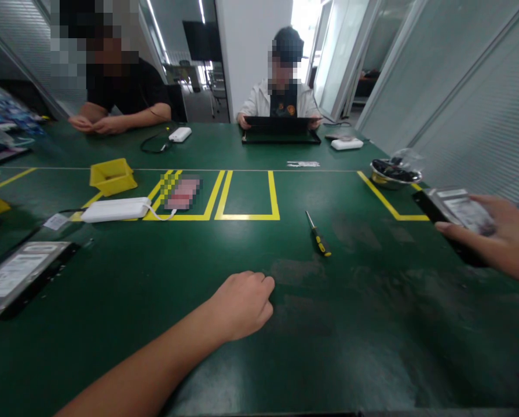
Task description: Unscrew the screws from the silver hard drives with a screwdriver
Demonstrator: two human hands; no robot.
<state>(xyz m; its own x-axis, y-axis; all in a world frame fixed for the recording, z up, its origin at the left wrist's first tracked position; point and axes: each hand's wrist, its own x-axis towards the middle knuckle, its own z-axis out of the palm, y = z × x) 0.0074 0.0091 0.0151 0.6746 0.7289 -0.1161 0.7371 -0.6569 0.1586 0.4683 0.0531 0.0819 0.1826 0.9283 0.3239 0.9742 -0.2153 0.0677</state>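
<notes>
My right hand grips a hard disk drive at the right edge, thumb along its near side, held above the table. The drive's silver, labelled face is slightly blurred. Near the middle of the green table rests my left hand, its fingers curled into a loose fist with nothing visible in them; the palm side is hidden. Beyond it and to the right lies a screwdriver with a yellow and black handle, shaft pointing away. Another hard disk drive lies at the left edge, label up.
A yellow bin, a white power bank and a phone on a cable are at the left. A metal bowl with dark items stands far right. Across the table, one person sits and another holds a black panel.
</notes>
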